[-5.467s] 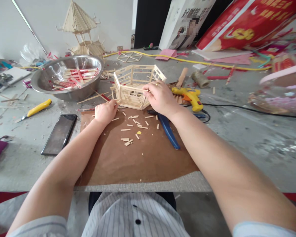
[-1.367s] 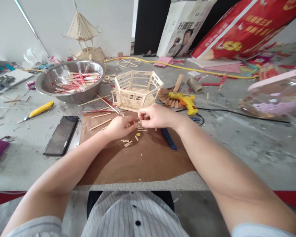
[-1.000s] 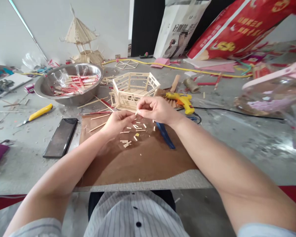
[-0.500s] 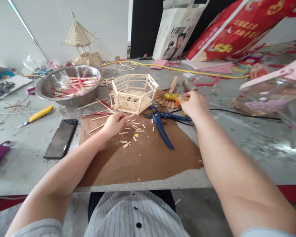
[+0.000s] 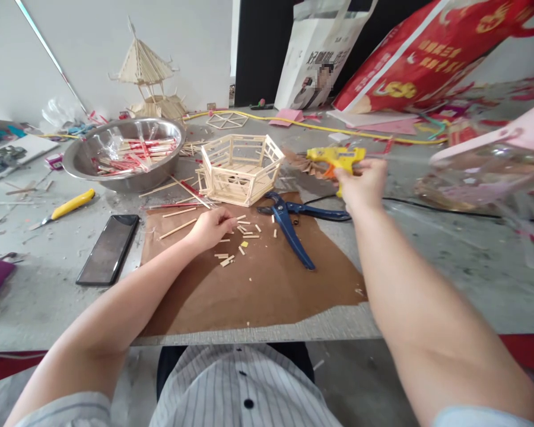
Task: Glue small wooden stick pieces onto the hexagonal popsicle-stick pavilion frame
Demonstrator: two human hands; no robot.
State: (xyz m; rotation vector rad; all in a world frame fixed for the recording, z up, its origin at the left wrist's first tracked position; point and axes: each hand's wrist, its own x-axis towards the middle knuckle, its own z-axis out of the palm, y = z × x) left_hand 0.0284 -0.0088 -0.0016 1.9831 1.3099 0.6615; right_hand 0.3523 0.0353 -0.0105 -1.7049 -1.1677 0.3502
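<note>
My right hand is wrapped round a yellow glue gun with an orange trigger, held up off the table right of centre. My left hand is closed in a pinch low over the brown paper, at the edge of several short cut wooden stick pieces. What its fingertips pinch, if anything, is too small to make out. Just behind that hand stands a six-sided frame of thin wooden sticks. Blue-handled cutters lie spread on the brown paper sheet, between my hands.
A steel bowl of sticks stands at the left, with a stick pavilion model behind it. A phone and a yellow utility knife lie left of the paper. A black cord runs to the right.
My right hand has lifted the glue gun off the table and moved slightly right with it. The left hand has shifted a little down and stays pinched.
</note>
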